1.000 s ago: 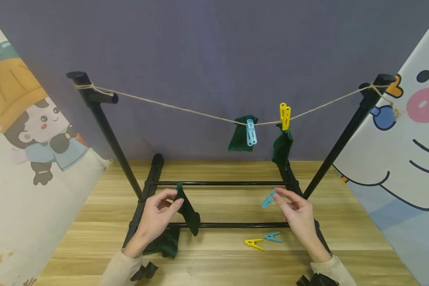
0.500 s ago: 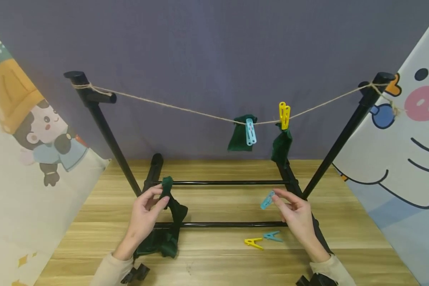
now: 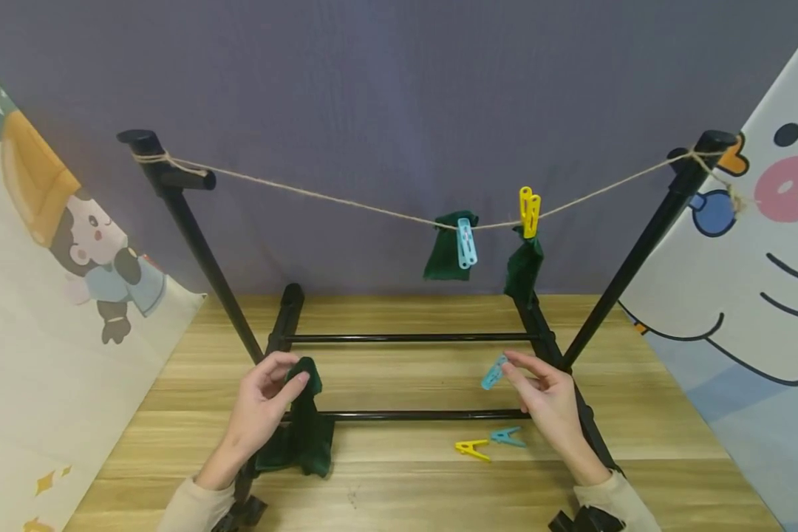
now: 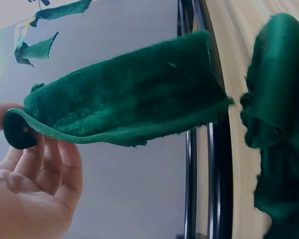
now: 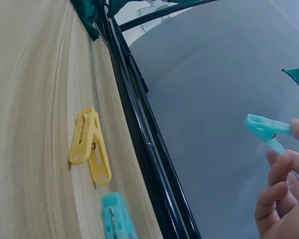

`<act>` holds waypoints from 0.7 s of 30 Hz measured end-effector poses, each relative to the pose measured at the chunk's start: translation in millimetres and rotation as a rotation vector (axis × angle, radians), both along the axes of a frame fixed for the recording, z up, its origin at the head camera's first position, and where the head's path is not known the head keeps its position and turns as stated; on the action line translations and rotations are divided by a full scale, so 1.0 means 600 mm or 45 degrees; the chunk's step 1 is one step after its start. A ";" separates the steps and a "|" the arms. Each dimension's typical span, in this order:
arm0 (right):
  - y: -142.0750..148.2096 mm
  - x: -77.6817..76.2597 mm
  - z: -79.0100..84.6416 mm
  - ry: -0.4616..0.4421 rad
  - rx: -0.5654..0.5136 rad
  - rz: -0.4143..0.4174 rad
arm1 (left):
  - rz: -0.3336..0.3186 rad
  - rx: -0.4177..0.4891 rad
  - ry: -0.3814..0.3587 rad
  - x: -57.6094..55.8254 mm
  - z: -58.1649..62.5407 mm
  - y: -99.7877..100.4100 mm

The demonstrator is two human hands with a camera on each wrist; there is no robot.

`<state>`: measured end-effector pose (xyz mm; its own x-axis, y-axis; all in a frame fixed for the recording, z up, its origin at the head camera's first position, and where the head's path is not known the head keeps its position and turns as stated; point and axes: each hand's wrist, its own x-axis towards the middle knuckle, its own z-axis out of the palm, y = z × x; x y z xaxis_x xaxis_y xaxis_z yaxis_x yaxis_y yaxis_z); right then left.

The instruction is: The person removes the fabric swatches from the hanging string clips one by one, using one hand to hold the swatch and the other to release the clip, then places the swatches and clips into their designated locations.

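A dark green cloth piece (image 4: 124,94) hangs from my left hand (image 3: 256,410), pinched at its top edge between thumb and fingers. More green cloth (image 4: 279,84) lies on the table just below it. Between thumb and fingertips, my right hand (image 3: 548,403) pinches a light blue clothespin (image 5: 266,128) above the frame's front bar. On the twine line (image 3: 346,199), a blue clothespin (image 3: 466,244) holds one green cloth (image 3: 447,255), and a yellow clothespin (image 3: 529,213) holds another green cloth (image 3: 524,267) to its right.
A yellow clothespin (image 3: 472,449) and a blue clothespin (image 3: 507,437) lie on the wooden table (image 3: 406,488). Black uprights stand left (image 3: 202,251) and right (image 3: 645,236), joined low down by a rear bar (image 3: 412,338) and a front bar (image 3: 425,415). A grey backdrop (image 3: 306,96) rises behind.
My left hand has moved left and slightly down with the cloth, which has turned from narrow and folded to hanging more spread. The right hand with its clothespin has barely shifted.
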<state>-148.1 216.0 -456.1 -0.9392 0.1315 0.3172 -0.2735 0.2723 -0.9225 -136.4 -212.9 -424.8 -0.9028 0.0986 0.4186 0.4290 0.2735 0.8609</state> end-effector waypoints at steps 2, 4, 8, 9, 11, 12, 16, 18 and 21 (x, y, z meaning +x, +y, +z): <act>0.000 0.001 -0.001 -0.003 0.001 0.006 | -0.020 -0.036 -0.021 0.002 -0.003 -0.005; 0.000 0.002 -0.002 -0.004 0.003 0.012 | -0.045 -0.080 -0.040 0.004 -0.007 -0.010; 0.000 0.005 -0.003 0.009 0.004 0.015 | -0.109 -0.178 -0.116 0.009 -0.016 -0.018; 0.001 0.005 -0.003 0.014 0.004 0.015 | -0.127 -0.210 -0.139 0.009 -0.018 -0.020; 0.002 0.005 -0.003 0.022 -0.001 0.013 | -0.170 -0.268 -0.199 0.010 -0.022 -0.022; 0.002 0.004 -0.003 0.020 -0.010 0.013 | -0.196 -0.294 -0.226 0.010 -0.025 -0.024; 0.006 0.005 -0.003 0.022 -0.018 0.033 | -0.266 -0.388 -0.281 0.010 -0.036 -0.027; 0.008 0.006 -0.003 0.023 -0.022 0.047 | -0.293 -0.422 -0.281 0.010 -0.041 -0.029; 0.013 0.006 -0.002 0.033 -0.025 0.069 | -0.322 -0.503 -0.295 0.012 -0.046 -0.030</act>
<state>-144.5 224.1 -457.4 -0.9365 0.0872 0.3397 -0.3115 0.2380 -0.9199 -129.2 -231.1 -452.3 -0.8948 0.4356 0.0978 0.3345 0.5089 0.7932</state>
